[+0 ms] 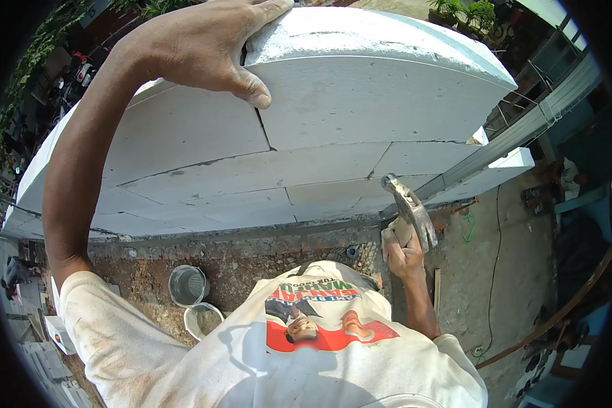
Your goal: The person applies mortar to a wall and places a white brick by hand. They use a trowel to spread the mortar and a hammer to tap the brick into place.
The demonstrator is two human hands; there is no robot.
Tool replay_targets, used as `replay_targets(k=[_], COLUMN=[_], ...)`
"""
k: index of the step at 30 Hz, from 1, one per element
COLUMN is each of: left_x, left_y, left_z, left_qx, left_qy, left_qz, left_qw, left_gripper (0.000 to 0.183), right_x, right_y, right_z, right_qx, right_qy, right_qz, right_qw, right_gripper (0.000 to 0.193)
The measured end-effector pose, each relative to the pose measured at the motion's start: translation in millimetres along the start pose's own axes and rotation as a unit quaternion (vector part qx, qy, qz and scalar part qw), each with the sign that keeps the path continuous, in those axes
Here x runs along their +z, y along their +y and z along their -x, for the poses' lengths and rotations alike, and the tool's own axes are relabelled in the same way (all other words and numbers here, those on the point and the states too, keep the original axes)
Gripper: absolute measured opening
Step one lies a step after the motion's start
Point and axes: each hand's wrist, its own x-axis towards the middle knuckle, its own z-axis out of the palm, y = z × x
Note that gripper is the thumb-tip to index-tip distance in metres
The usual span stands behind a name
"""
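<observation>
My right hand (404, 254) is closed round the handle of a claw hammer (415, 214), held low in front of the wall with its metal head up. Up on the wall, my left hand (207, 47) rests with fingers over the top edge and the thumb down the near face, spread across a vertical joint. Right of that joint is a white lightweight block (381, 98) in the top course, its upper face rough and bright. Another white block (183, 126) adjoins it on the left, a narrow dark gap between them. The left fingertips are partly cut off at the picture's top.
Several lower courses make up the white block wall (231, 180). A grey post (517, 129) with wires rises at its right end. Two buckets (188, 285) stand on the rubble ground below. A thin cable (498, 251) crosses the concrete floor at right.
</observation>
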Motion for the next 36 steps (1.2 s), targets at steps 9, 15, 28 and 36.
replay_targets(k=[9,15,28,36], left_x=[-6,-13,7,-4], left_y=[12,22,-1,9], left_z=[-2,3,-1,1], left_qx=[0.030,0.007,0.065,0.011], left_qy=[-0.091,-0.110,-0.074,-0.033], left_qz=[0.125,0.110,0.114,0.069], left_qw=[0.988,0.988,0.989,0.997], left_gripper=[0.117,0.120,0.114,0.121], right_x=[72,84,80,70], right_y=[0,-20,-44,-54], right_z=[-72,-96,-120,-117], right_qx=[-0.346,-0.386,-0.403,-0.326], right_qy=[-0.144,-0.183,-0.170,-0.190], right_qz=[0.167,0.188,0.290,0.327], right_qw=[0.912,0.884,0.851,0.867], right_gripper=[0.036,0.036,0.039,0.041])
